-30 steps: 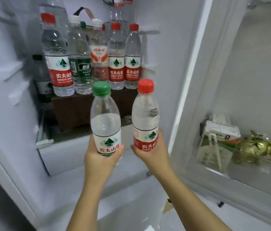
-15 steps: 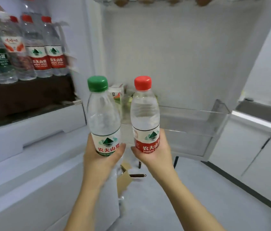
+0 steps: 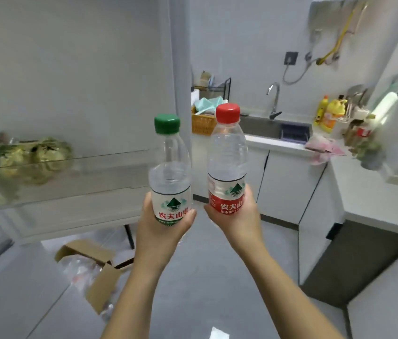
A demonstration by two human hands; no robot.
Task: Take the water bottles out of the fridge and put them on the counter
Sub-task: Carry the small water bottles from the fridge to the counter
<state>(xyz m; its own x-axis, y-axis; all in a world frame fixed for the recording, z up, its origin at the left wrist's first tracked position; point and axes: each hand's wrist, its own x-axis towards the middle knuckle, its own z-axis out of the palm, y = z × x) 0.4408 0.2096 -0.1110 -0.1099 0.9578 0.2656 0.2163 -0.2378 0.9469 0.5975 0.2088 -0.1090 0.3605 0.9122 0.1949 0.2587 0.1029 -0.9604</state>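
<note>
- The left hand [image 3: 161,223] was wrapped round the label of the green-cap bottle [image 3: 171,167]. The right hand [image 3: 239,216] was wrapped the same way round the red-cap bottle [image 3: 227,157]. Each hand was clamped on one bottle.
- Both bottles stood upright, caps up, close side by side but not touching. They were in mid-air over the floor, out of the fridge and not yet on the bench [image 3: 354,182].
- The low grip on the body probably suited the job: the weight sat just above the fingers, and an upright bottle could go straight down onto its base.
- The bench lay ahead and to the right, with a sink [image 3: 261,126] and tap [image 3: 275,99] in its far run. A pink cloth [image 3: 322,148] lay at the corner, with jars and yellow bottles crowded behind it.
- The bare white stretch on the near right looked the likeliest landing spot, since nothing there would need shifting.
- The fridge door [image 3: 70,69] stood open at left, greens blurred behind its clear rail. A cardboard box [image 3: 100,272] lay on the floor below, beside the path and worth stepping round.
</note>
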